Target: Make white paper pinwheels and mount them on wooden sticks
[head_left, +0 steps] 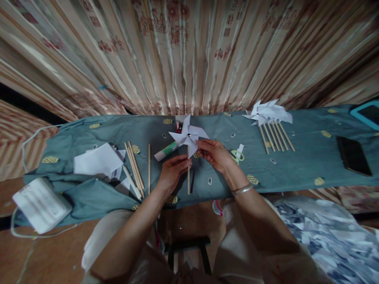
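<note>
A white paper pinwheel (186,130) with a shiny pin at its centre stands upright over the middle of the table. My left hand (174,170) is closed round its wooden stick below the blades. With thumb and fingers, my right hand (213,154) pinches the lower right blade. Behind the pinwheel, partly covered, lies a green and white glue stick (167,151). A single wooden stick (149,169) rests left of my left hand. Pale green scissors (237,155) lie just right of my right hand.
Several finished pinwheels (274,113) lie at the back right, near a black phone (353,156). Paper sheets (99,159), wooden sticks (134,167) and a white pen (132,182) lie left. A white power strip (43,205) with a cord sits at the left edge. A curtain (189,55) hangs behind.
</note>
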Demonstrator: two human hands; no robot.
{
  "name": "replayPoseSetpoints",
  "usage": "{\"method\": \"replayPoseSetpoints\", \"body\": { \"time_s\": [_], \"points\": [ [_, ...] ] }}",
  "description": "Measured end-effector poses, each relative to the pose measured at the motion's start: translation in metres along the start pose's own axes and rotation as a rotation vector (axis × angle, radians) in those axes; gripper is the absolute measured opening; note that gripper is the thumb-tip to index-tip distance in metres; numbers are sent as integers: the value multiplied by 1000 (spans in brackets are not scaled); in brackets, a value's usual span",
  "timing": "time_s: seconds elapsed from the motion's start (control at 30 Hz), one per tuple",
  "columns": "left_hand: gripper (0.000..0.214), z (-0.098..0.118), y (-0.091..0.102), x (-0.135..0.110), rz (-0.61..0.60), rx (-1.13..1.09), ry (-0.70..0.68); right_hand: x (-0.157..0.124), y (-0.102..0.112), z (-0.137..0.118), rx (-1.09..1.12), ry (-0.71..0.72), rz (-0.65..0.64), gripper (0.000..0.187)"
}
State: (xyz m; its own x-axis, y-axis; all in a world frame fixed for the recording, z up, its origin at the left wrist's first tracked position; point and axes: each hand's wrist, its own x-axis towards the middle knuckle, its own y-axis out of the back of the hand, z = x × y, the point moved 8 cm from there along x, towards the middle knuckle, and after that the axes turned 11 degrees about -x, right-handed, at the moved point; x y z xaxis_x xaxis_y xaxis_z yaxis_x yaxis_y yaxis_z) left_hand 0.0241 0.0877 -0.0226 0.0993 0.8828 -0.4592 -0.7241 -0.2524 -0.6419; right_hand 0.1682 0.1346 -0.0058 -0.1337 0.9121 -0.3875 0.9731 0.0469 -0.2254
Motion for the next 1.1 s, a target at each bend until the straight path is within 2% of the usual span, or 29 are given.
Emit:
{"method": "replayPoseSetpoints", "body": {
  "time_s": [0.53,0.73,0.83,0.97,1.1],
  "points": [
    [37,1,-4,-2,-20,21,-29,-1,-5,1,2,-4,-25,32],
    [37,10,-1,3,-29,15,-76,-6,-12,-4,-172,68,-70,37],
    [35,20,-1,5,-59,-2,-120,-12,-25,0,-331,123,-134,38],
    [34,28,1,7,-28,-12,-155,-19,-45,18,-467,99,-288,39],
    [35,28,3,7,0,-30,-158,-23,-50,25,-566,116,-354,36]
  ]
}}
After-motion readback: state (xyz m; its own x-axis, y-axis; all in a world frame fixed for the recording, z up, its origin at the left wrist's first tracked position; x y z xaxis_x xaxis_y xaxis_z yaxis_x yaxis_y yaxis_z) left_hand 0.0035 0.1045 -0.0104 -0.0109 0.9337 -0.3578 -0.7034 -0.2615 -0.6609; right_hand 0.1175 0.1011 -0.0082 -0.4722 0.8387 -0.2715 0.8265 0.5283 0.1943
